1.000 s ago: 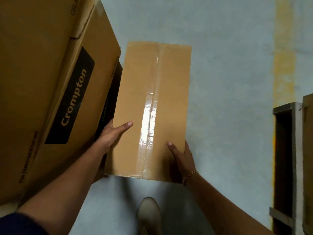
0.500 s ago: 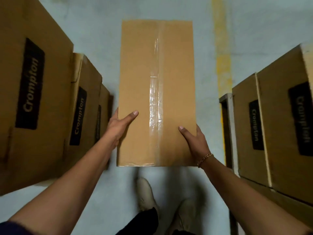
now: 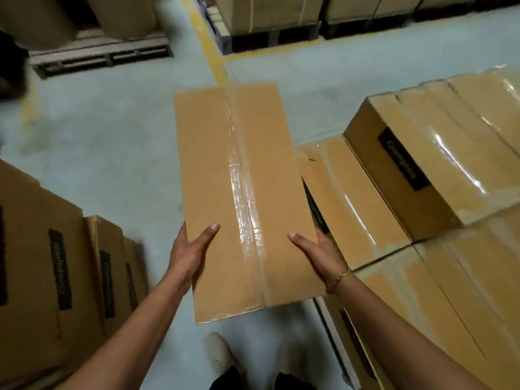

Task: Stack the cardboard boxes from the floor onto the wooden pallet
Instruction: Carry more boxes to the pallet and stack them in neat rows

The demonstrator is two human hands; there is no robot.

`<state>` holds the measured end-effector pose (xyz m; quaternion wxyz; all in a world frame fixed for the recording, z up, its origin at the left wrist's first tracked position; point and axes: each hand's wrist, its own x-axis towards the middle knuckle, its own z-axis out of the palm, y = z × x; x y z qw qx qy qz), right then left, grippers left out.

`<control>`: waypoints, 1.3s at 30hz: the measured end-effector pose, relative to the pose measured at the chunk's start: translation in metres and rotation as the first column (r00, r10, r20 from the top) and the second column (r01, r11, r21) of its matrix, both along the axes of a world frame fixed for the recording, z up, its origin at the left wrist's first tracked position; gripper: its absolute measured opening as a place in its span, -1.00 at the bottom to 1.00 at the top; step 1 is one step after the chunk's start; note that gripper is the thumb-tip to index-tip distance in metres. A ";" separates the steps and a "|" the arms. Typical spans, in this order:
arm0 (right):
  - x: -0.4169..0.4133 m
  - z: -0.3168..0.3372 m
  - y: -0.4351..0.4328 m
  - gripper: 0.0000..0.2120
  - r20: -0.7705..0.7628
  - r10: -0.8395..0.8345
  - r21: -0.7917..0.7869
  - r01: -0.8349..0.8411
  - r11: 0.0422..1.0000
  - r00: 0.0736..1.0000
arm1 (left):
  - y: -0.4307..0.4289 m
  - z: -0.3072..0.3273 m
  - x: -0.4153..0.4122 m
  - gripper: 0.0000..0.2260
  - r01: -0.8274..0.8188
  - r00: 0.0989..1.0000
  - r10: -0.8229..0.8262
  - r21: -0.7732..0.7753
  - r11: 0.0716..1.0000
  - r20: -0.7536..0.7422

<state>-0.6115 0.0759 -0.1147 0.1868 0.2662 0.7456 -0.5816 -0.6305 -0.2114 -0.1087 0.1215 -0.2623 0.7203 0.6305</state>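
A long taped cardboard box [image 3: 242,192] is carried in the air in front of me, its far end pointing away. My left hand [image 3: 188,254] grips its left edge near the close end, thumb on top. My right hand [image 3: 320,249] grips the right edge the same way. To the right, boxes stacked on the pallet [image 3: 439,192] lie in layers, with a lower box [image 3: 351,198] right beside the carried one. A strip of the pallet's edge [image 3: 327,322] shows at the bottom right.
Several upright boxes [image 3: 56,277] stand on the floor at the left. Loaded pallets [image 3: 270,38] line the back, and another [image 3: 98,52] stands at the far left. A yellow floor line [image 3: 211,52] runs away from me. My shoes [image 3: 219,353] are below the box.
The view has tilted up and turned right. The carried box has swung toward the stacked boxes on the right, and both hands keep the same hold.
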 end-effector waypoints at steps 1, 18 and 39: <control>0.008 0.013 0.014 -0.36 -0.006 -0.022 0.002 0.022 1.000 1.000 | 0.012 0.010 0.002 -0.54 0.020 1.000 -0.020 0.005 1.000 -0.003; 0.073 0.043 0.321 -0.23 0.096 -0.086 0.051 0.081 0.995 0.992 | 0.311 0.012 0.050 -0.32 0.127 0.982 -0.139 0.105 0.986 0.125; 0.016 -0.024 0.461 -0.59 0.198 0.044 0.081 -0.061 0.995 0.979 | 0.443 -0.045 0.045 -0.34 0.112 0.959 -0.137 0.112 0.987 0.248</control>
